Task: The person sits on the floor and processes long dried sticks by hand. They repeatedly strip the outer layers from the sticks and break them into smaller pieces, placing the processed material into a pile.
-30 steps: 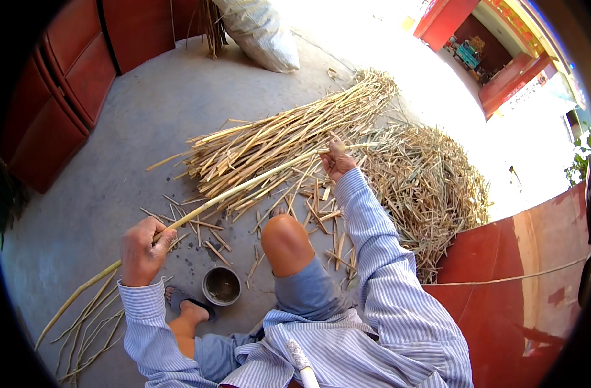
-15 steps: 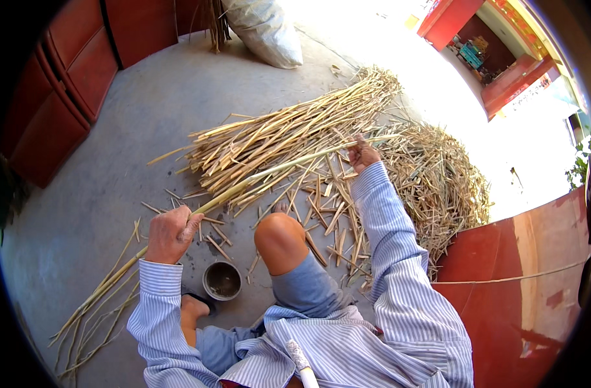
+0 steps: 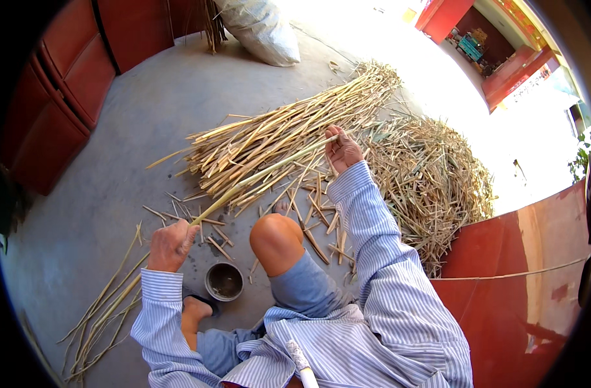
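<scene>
A long pale yellow-green stalk (image 3: 263, 174) slants up from lower left to upper right in front of me. Its lower part is gripped in my left hand (image 3: 170, 244), whose fingers are wrapped round it. Farther along, near the thin far end, my right hand (image 3: 342, 150) pinches it between thumb and fingers, palm partly turned up. Behind the stalk lies a bundle of dry straw-coloured stalks (image 3: 256, 139) on the floor. Several thin stalks (image 3: 104, 313) spread on the floor below my left hand.
A dark bowl (image 3: 223, 281) stands by my foot. Short husk pieces (image 3: 318, 242) litter the floor beside a heap of stripped husks (image 3: 431, 181) at right. A white sack (image 3: 260, 32) stands far off, red panels (image 3: 69, 84) at left, a red surface (image 3: 502, 278) at right.
My right hand has moved left and slightly nearer along the stalk. The left hand stays in about the same place, and the thin stalks below it have shifted a little.
</scene>
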{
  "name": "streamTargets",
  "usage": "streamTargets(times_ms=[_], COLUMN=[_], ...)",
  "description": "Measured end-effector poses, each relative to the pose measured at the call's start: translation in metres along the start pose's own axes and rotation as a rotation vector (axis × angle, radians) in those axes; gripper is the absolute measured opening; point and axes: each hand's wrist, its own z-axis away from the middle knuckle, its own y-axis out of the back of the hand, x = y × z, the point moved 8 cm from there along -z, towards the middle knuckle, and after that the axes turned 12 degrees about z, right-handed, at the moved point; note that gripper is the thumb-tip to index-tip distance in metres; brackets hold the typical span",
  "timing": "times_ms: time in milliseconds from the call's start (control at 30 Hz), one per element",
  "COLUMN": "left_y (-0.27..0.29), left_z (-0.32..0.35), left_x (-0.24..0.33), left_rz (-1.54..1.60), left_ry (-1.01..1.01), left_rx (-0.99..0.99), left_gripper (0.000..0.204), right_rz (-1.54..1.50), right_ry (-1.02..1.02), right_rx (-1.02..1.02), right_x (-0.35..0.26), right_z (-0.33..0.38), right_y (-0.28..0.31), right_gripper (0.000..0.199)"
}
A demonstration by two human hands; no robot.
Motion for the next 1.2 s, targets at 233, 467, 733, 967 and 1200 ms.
streamTargets(times_ms=[233,467,733,967,1200], left_y=[0.042,0.047,0.059,0.053,0.021], left_z=[0.022,0.036,0.065,0.099,0.118], left_x=[0.001,0.0,-0.021,-0.095,-0.165], left_rz=[-0.013,-0.216,-0.289,-0.25,-0.362], left_ry=[-0.063,-0.137,-0.021,0.11,0.298], left_rx=[0.158,0.139,0.171,0.174,0.005], left_gripper=[0.038,0.038,0.035,0.026,0.009], right_rz=[0.096,0.247,0.448,0.599,0.243], right_ry=[-0.006,-0.229,-0.301,-0.355,-0.663], right_rx=[-0.075,0.019,0.247,0.15,0.17], right_x=[0.047,0.075,0.109,0.153,0.119], right_z=[-0.043,-0.084,-0.036,-0.054,-0.107], right_y=[0.025,0.112,0.032,0.012,0.131], right_gripper=[0.021,0.025,0.02,0.02,0.051])
